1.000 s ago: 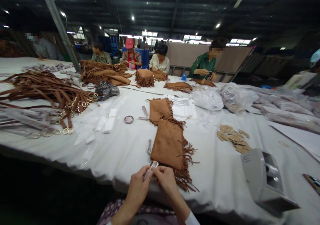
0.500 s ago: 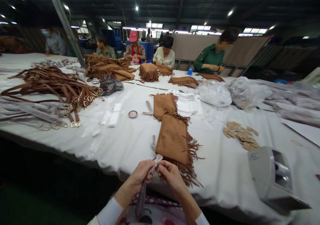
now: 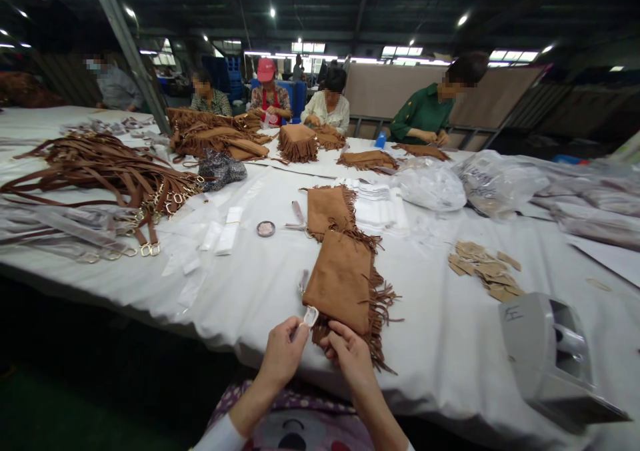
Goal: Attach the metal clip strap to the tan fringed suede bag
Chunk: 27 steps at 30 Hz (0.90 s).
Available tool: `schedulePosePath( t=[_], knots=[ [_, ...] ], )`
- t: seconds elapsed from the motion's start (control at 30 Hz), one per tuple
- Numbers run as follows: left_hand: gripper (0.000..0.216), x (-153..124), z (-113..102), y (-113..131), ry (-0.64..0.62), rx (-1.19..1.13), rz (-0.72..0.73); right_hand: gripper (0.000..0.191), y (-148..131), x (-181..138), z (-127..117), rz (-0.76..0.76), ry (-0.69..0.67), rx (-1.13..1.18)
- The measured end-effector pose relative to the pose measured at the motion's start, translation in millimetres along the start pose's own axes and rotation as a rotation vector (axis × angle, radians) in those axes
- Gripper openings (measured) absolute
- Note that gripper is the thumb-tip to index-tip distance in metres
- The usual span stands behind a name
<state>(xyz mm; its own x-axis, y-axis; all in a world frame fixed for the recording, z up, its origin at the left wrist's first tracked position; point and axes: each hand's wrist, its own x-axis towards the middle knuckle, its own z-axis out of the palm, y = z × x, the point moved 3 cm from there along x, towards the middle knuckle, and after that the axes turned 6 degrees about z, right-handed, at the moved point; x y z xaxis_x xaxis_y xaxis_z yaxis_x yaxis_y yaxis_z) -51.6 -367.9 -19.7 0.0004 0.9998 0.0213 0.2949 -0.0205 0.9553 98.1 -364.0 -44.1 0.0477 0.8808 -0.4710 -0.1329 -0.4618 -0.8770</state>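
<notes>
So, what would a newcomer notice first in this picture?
Probably the brown fringed bag on the white table, just beyond the person's left hand and right hand, which pinch a small pale strip. Next, the heap of brown straps at far left.

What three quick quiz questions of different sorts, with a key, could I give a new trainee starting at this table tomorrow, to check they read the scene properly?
1. True or false: the left hand pinches a small clear-wrapped piece.
2. What lies nearest the right hand: A the pile of brown straps, B the fringed tan bag, C the grey tape dispenser?
3. Fill in: the loose tan tags lie on the white ____.

Key: 1 true; 2 B; 3 table cover.
</notes>
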Motion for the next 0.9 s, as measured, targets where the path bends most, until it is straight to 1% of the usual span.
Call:
schedulePosePath(
  t=[0.07, 0.13, 0.2, 0.23, 0.3, 0.37, 0.43, 0.5, 0.57, 0.6, 0.67, 0.73, 0.8, 0.83, 0.9],
  knots=[
    [0.032, -4, 1, 1, 0.016, 0.126, 0.060, 0.063, -1, -6, 3, 0.038, -0.050, 0.083],
    [0.030, -9, 4, 3, 0.020, 0.171, 0.110, 0.061, -7, -13, 13, 0.062, -0.155, 0.171],
    [0.029, -14, 8, 6, 0.024, 0.118, 0.116, 0.054, -13, -20, 24, 0.078, -0.256, 0.275],
    [0.030, -15, 10, 7, 0.016, 0.051, 0.079, 0.050, -16, -21, 28, 0.088, -0.289, 0.324],
    [0.038, -18, 15, 4, -0.030, -0.184, -0.080, 0.042, -21, -22, 34, 0.121, -0.317, 0.395],
    [0.045, -20, 23, -1, -0.128, -0.504, -0.295, 0.036, -23, -21, 36, 0.159, -0.300, 0.456],
    [0.048, -23, 32, -4, -0.245, -0.802, -0.485, 0.036, -25, -18, 37, 0.176, -0.265, 0.521],
    [0.052, -25, 37, -6, -0.341, -0.981, -0.602, 0.038, -27, -16, 38, 0.166, -0.257, 0.571],
    [0.055, -25, 39, -7, -0.411, -1.037, -0.650, 0.034, -28, -14, 39, 0.155, -0.283, 0.569],
    [0.056, -24, 39, -9, -0.440, -1.023, -0.642, 0.034, -27, -13, 38, 0.157, -0.290, 0.549],
    [0.055, -20, 34, -11, -0.481, -0.924, -0.559, 0.041, -24, -11, 34, 0.163, -0.283, 0.466],
    [0.054, -14, 25, -13, -0.496, -0.761, -0.432, 0.048, -19, -10, 26, 0.166, -0.265, 0.342],
    [0.055, -8, 14, -14, -0.486, -0.565, -0.331, 0.054, -13, -11, 13, 0.195, -0.232, 0.270],
    [0.056, -6, 8, -14, -0.481, -0.468, -0.307, 0.056, -10, -12, 7, 0.231, -0.213, 0.273],
    [0.057, -4, 3, -11, -0.483, -0.323, -0.290, 0.057, -5, -15, -6, 0.316, -0.179, 0.364]
  ],
)
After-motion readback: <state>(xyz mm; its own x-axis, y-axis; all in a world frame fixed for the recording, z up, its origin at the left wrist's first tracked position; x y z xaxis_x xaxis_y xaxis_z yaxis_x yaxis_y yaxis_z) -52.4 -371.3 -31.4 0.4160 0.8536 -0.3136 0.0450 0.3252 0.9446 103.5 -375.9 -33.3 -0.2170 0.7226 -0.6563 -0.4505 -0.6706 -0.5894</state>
